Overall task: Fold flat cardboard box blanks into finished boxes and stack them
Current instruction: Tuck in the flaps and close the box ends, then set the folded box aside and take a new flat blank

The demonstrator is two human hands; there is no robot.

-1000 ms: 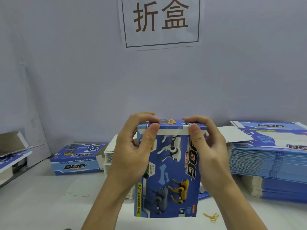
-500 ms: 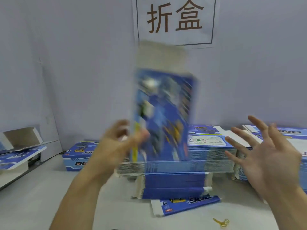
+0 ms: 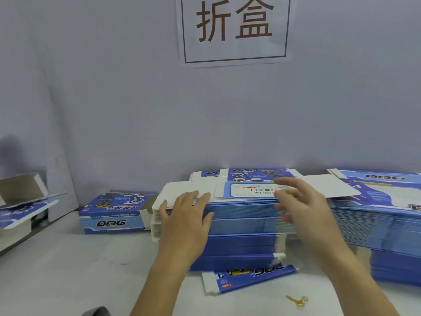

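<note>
From my remote feed I see both hands reaching over the central stack of flat box blanks (image 3: 241, 226), which sits at 12 o'clock on the white table (image 3: 57, 270). My left hand (image 3: 185, 216) has straight fingers lying on the white flap at the stack's near-left top edge, holding nothing. My right hand (image 3: 303, 208) is motion-blurred, fingers spread and relaxed, just over the top blank's (image 3: 248, 189) right part; I cannot tell whether it touches the card. That top blank shows a white label panel, upside down to me, with "WARNING", a CE mark and what looks like "5588-20A", and above it a blue panel with "DOG" and robot-dog pictures.

At 10 o'clock a finished folded box (image 3: 114, 213) lies on its side against the wall, its front reading "DOG" and its top, upside down, "FUNNY MOVING DOG". At 2 o'clock a second tall stack of blanks (image 3: 378, 215) has "DOG" printed on top. One loose blank (image 3: 248, 278) pokes out from under the central stack at 6 o'clock, also marked "DOG". A yellow rubber band (image 3: 297, 301) lies near it at 5 o'clock. On the wall (image 3: 114, 87) a paper sign (image 3: 234, 28) reads "折盒". At 9 o'clock a partly opened carton (image 3: 21, 197) rests at the edge.
</note>
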